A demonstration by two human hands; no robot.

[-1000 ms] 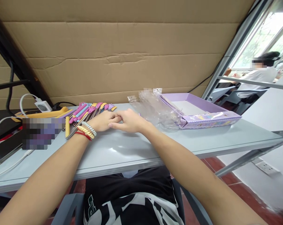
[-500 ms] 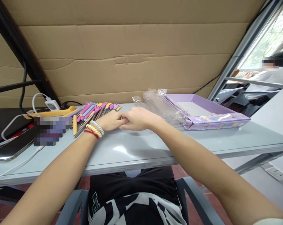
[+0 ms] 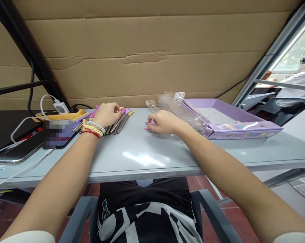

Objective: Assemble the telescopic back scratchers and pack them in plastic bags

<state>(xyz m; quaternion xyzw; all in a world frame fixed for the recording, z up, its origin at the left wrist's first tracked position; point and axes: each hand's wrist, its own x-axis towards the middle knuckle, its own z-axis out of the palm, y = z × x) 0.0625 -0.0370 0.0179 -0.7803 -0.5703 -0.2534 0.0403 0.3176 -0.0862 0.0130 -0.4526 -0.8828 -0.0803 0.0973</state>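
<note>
My left hand (image 3: 108, 114) is over a pile of telescopic back scratchers (image 3: 121, 121), its fingers curled down on their coloured, hand-shaped heads; what lies under the palm is hidden. The pile's metal rods point toward me, with pink, purple and yellow ends. Further right, my right hand (image 3: 164, 121) is closed round a pinkish-purple back scratcher (image 3: 147, 127). Only that piece's head shows past the fingertips, low over the table. Clear plastic sleeves (image 3: 171, 104) lie just behind and beside my right hand.
An open purple box (image 3: 243, 131) stands right of the sleeves on the grey table (image 3: 142, 168). At left lie a phone (image 3: 62, 138), a silver device (image 3: 21, 152), white cables and a charger (image 3: 61, 107). Cardboard (image 3: 142, 40) backs the table; another person (image 3: 297, 81) sits at far right.
My hands have come apart from the middle. My left hand moved left onto the pile; my right hand moved right, with a pinkish-purple head now showing at its fingers. The view shifted slightly.
</note>
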